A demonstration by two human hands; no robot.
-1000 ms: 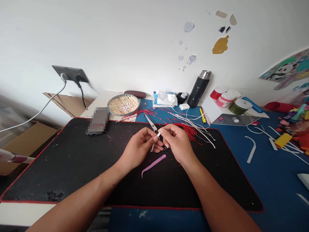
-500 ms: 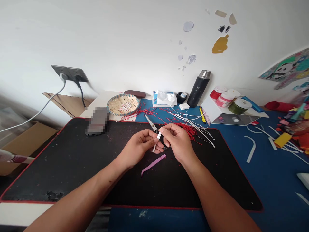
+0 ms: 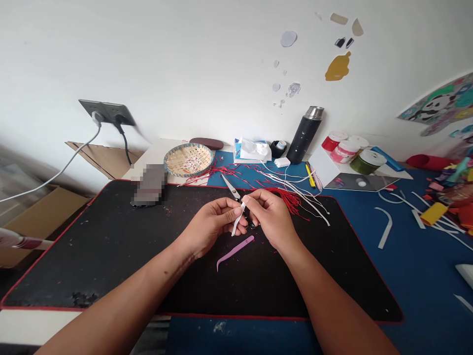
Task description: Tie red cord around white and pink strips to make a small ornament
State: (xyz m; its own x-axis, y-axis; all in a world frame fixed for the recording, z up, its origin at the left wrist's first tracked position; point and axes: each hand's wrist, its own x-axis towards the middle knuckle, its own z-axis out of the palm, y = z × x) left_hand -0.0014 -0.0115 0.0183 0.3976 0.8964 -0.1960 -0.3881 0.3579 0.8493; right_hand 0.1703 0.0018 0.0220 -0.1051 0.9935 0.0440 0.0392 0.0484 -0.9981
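Between my two hands is a narrow white strip [image 3: 237, 225], its lower end hanging free and its kind too small to make out. My left hand [image 3: 214, 221] pinches it from the left, thumb on top. At its upper end, the thumb and finger of my right hand [image 3: 271, 214] are closed on it. Just beyond my fingers lie scissors [image 3: 229, 186], blades pointing up and left, their black handles partly hidden by my hands. Purple bent-tip tweezers [image 3: 235, 252] rest on the black mat [image 3: 111, 246] below my hands.
Red cords [image 3: 290, 199] and white cords [image 3: 306, 190] lie behind my right hand. A woven basket [image 3: 189, 160] with small bits, a tissue box [image 3: 252, 150] and a black thermos [image 3: 305, 135] stand along the wall. Spools [image 3: 367, 162] and paper scraps [image 3: 434, 214] are on the right.
The white strip's lower end has shifted slightly down and left, and my left fingers have moved a little on it. My right hand stays almost in place.
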